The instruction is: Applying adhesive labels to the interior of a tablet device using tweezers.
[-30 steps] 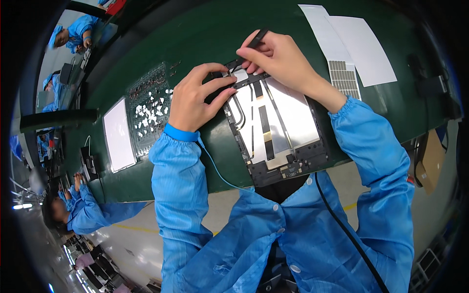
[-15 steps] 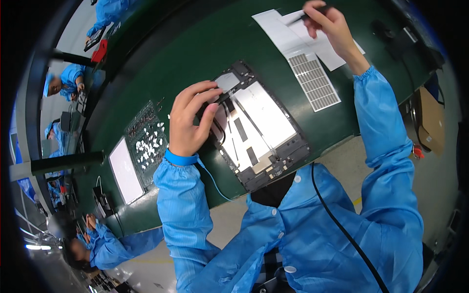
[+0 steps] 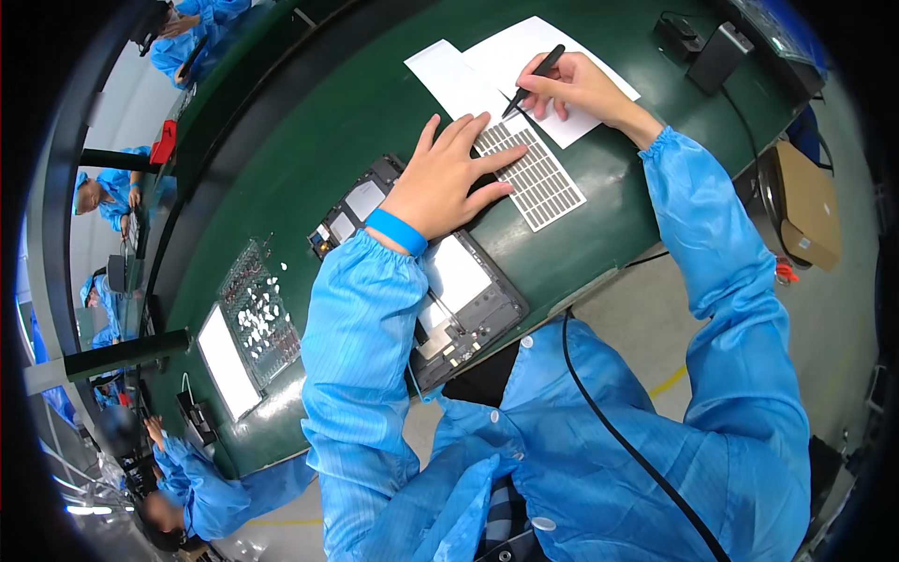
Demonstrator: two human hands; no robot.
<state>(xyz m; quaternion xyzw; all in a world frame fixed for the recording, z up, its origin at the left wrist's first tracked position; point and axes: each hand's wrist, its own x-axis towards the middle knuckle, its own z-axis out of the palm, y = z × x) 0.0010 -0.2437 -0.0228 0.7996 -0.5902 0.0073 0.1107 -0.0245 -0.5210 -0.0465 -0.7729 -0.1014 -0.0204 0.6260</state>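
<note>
My left hand (image 3: 438, 185) is open, palm down, its spread fingers resting on the near-left part of a white sheet of small grey rectangular stickers (image 3: 545, 195). My right hand (image 3: 585, 94) grips black tweezers (image 3: 541, 75) like a pen. Their points touch or hover just over the sheet's far end; which one I cannot tell. Beneath my left wrist and sleeve lies an opened tablet-like device (image 3: 461, 273), showing a silver plate and a dark frame with circuit parts. My arm hides its middle. A blue band (image 3: 396, 231) circles my left wrist.
White papers (image 3: 506, 51) lie beyond the sticker sheet. To the left are a clear tray (image 3: 262, 323) with small white scraps and a white panel (image 3: 225, 363). A black box-shaped device (image 3: 719, 56) stands far right; a cardboard box (image 3: 807, 206) is beside the table. Co-workers sit leftward.
My left hand has left the device and moved right onto the sticker sheet. My right hand has lowered the tweezers to the sheet's far end. The view has shifted somewhat.
</note>
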